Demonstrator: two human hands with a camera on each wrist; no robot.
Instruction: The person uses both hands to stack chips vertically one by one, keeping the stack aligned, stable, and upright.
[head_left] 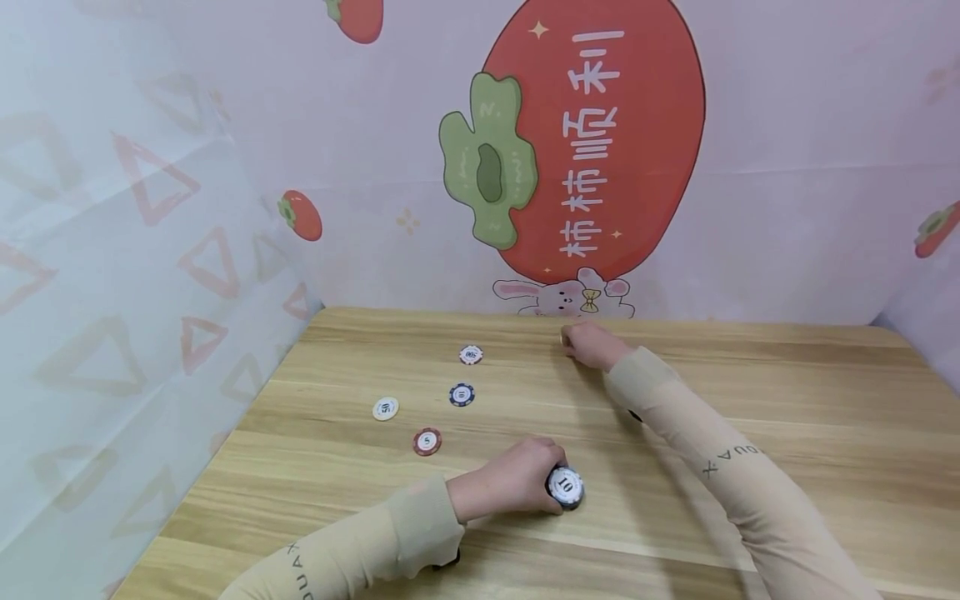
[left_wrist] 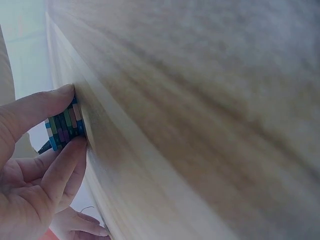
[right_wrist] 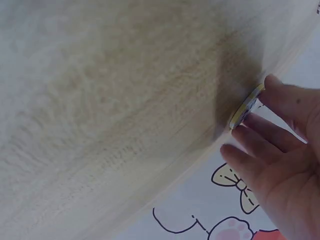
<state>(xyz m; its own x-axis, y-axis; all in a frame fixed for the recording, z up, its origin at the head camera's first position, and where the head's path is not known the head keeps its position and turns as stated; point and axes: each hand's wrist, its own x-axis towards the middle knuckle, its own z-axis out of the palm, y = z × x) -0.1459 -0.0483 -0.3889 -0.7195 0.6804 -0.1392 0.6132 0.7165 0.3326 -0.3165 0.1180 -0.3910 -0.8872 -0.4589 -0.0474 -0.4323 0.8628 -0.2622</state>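
Observation:
My left hand [head_left: 517, 475] grips a stack of poker chips [head_left: 566, 487] at the front middle of the table, the top chip marked 10. In the left wrist view, thumb and fingers clasp the stack's multicoloured sides [left_wrist: 65, 125], right at the tabletop. Near the table's back edge, my right hand [head_left: 595, 344] pinches a single yellow-edged poker chip [right_wrist: 247, 107] between thumb and fingers, close over the wood. Its face is mostly hidden in the head view.
Loose chips lie on the wooden table [head_left: 787, 400] left of the hands: a white-and-red 500 chip [head_left: 471, 355], a blue 10 chip [head_left: 462, 394], a cream 50 chip [head_left: 386, 408] and a red 5 chip [head_left: 427, 442]. A printed cloth wall [head_left: 787, 167] stands behind.

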